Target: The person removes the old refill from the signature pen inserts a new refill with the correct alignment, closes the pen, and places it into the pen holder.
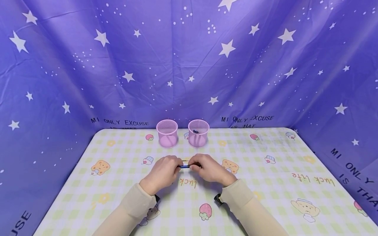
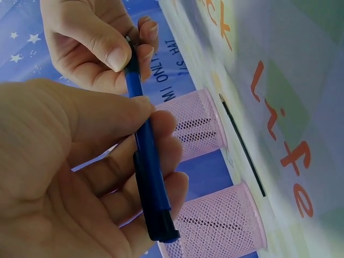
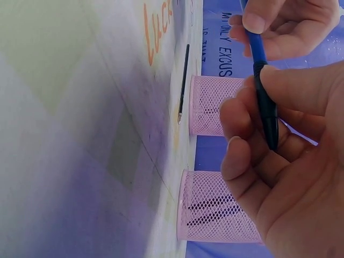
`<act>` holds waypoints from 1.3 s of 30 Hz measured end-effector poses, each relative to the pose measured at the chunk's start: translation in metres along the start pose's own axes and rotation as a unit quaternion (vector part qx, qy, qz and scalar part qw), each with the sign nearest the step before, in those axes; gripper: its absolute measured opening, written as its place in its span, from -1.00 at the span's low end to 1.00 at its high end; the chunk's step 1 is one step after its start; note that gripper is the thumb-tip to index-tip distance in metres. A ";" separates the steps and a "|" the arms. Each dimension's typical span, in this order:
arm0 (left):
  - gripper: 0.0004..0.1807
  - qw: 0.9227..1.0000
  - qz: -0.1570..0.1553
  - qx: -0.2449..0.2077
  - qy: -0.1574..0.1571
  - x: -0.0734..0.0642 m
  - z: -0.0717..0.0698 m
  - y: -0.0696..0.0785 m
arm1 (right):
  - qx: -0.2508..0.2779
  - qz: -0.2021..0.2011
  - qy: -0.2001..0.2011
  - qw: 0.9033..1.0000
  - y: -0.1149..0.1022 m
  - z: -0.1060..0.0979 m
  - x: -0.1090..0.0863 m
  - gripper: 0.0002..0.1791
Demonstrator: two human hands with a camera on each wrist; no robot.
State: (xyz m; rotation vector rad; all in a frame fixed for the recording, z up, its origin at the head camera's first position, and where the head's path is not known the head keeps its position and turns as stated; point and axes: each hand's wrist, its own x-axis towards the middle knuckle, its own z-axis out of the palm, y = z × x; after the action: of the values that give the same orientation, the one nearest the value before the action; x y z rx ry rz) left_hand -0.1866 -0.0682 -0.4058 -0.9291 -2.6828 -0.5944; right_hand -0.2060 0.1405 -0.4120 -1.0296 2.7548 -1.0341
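A blue ballpoint pen (image 2: 149, 156) with a black clip and black grip is held between both hands, above the table. My left hand (image 1: 163, 172) pinches its blue barrel near the clip end. My right hand (image 1: 209, 167) pinches the black grip section (image 3: 267, 107) at the tip end, thumb against fingers. On the tablecloth beyond the hands lies a thin dark pen refill (image 2: 244, 145) with a metal tip, touched by neither hand. In the wrist views the pen's two parts look joined; whether the thread is loose I cannot tell.
Two pink mesh pen cups stand side by side near the table's back edge. The right cup (image 1: 198, 141) holds dark pens; the left cup (image 1: 167, 141) shows a thin dark line through its mesh in the wrist views. A checked tablecloth (image 1: 118, 183) covers the table; a starry curtain (image 1: 189, 59) hangs behind.
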 end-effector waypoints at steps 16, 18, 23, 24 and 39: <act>-0.83 1.000 -0.013 -0.020 0.003 0.000 -0.002 0.002 | -0.011 0.003 -0.013 1.000 -0.001 0.000 0.000 -0.90; -0.81 1.000 -0.014 -0.024 0.004 0.000 -0.002 0.002 | -0.012 0.004 -0.013 1.000 -0.002 0.000 0.000 -0.89; -0.80 0.999 -0.016 -0.026 0.010 0.000 -0.001 0.002 | -0.015 0.002 -0.014 1.000 -0.001 0.000 0.001 -0.89; -0.81 1.000 -0.017 -0.023 0.010 0.000 -0.001 0.002 | -0.015 0.002 -0.014 1.000 -0.001 0.001 0.001 -0.89; -0.86 0.999 -0.013 0.010 -0.028 0.000 0.000 0.002 | -0.018 0.005 -0.010 1.000 -0.002 0.001 0.001 -0.90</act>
State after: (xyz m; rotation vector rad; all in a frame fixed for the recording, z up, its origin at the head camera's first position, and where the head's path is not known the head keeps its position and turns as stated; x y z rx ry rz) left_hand -0.1854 -0.0674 -0.4053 -0.9209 -2.7491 -0.5534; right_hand -0.2057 0.1383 -0.4116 -1.0238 2.7704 -0.9715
